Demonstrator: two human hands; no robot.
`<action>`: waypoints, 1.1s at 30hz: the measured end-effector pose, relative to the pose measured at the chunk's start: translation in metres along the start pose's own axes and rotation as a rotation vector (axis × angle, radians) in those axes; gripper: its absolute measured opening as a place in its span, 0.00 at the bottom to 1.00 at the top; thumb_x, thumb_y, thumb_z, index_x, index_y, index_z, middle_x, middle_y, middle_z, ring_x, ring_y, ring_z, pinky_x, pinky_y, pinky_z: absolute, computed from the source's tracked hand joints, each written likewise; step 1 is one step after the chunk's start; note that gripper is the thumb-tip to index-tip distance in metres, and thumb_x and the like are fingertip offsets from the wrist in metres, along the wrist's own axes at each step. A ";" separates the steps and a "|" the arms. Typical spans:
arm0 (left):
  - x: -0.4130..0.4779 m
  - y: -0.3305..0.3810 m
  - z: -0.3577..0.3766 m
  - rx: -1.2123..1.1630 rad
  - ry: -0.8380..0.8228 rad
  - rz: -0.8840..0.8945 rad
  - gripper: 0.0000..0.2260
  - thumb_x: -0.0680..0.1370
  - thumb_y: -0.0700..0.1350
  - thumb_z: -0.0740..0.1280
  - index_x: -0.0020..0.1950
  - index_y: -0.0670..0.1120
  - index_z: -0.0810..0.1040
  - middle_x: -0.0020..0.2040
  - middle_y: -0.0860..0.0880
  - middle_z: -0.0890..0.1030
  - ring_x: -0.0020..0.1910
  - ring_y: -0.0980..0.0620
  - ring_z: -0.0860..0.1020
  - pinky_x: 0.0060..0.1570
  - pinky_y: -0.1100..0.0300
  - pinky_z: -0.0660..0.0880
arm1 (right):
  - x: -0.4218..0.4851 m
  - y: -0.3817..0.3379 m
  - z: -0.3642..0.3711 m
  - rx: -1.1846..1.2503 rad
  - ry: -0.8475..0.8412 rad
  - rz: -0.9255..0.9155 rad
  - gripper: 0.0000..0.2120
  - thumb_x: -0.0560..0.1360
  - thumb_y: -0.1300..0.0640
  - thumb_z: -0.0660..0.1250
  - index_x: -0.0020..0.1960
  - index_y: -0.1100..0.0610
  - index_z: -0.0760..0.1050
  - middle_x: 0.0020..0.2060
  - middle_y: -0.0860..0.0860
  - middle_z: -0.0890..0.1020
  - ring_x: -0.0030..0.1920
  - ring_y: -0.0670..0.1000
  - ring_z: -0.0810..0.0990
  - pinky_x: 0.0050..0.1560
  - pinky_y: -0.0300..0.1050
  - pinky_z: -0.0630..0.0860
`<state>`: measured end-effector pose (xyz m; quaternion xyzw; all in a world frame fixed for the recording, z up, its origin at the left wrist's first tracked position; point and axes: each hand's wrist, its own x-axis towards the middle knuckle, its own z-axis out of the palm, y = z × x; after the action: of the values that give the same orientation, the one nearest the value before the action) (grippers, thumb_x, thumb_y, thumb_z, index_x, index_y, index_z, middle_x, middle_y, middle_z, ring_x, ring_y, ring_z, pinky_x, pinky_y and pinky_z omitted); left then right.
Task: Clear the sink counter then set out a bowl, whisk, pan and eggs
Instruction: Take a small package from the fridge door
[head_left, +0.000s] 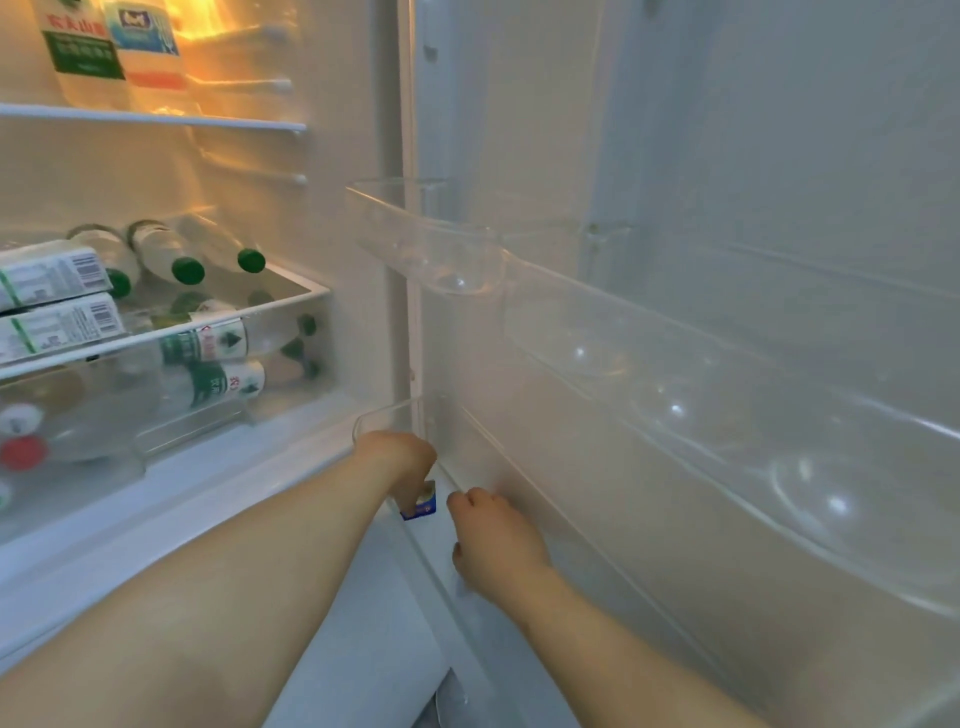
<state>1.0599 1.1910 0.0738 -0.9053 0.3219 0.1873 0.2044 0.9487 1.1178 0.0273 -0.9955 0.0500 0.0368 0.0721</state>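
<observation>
I look into an open fridge. My left hand (402, 460) reaches down into the lowest door bin (384, 415) and grips the top of a small blue carton (422, 506). My right hand (496, 540) is just right of the carton inside the same bin, fingers curled; I cannot tell whether it holds anything. No eggs, bowl, whisk or pan are in view.
The clear upper door bin (426, 244) and the long middle door bin (727, 395) look empty. The fridge shelves at left hold green-capped bottles (187, 260), stacked white cartons (52, 301) and large water bottles (109, 47).
</observation>
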 end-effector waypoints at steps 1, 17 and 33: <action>0.001 0.000 0.000 -0.043 0.011 -0.003 0.14 0.76 0.45 0.66 0.60 0.41 0.70 0.44 0.48 0.76 0.48 0.48 0.76 0.47 0.57 0.72 | 0.000 0.001 0.002 -0.005 0.007 -0.006 0.19 0.76 0.65 0.58 0.66 0.60 0.64 0.61 0.58 0.69 0.61 0.58 0.69 0.47 0.46 0.66; -0.066 0.011 0.018 -1.429 0.867 -0.134 0.09 0.80 0.41 0.57 0.60 0.45 0.68 0.48 0.43 0.75 0.34 0.49 0.76 0.34 0.59 0.72 | -0.006 0.005 -0.025 0.610 0.406 0.072 0.03 0.76 0.61 0.62 0.47 0.56 0.67 0.39 0.52 0.75 0.42 0.55 0.74 0.39 0.44 0.67; -0.199 0.105 0.028 -2.112 0.962 -0.326 0.04 0.80 0.42 0.62 0.53 0.49 0.70 0.38 0.48 0.76 0.31 0.54 0.73 0.33 0.63 0.68 | -0.104 -0.020 -0.054 0.942 0.509 -0.442 0.23 0.72 0.75 0.55 0.60 0.61 0.78 0.54 0.50 0.72 0.55 0.46 0.71 0.52 0.21 0.62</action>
<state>0.8409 1.2310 0.1171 -0.6335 -0.0694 -0.0287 -0.7701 0.8510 1.1391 0.0915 -0.8203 -0.1326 -0.2460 0.4989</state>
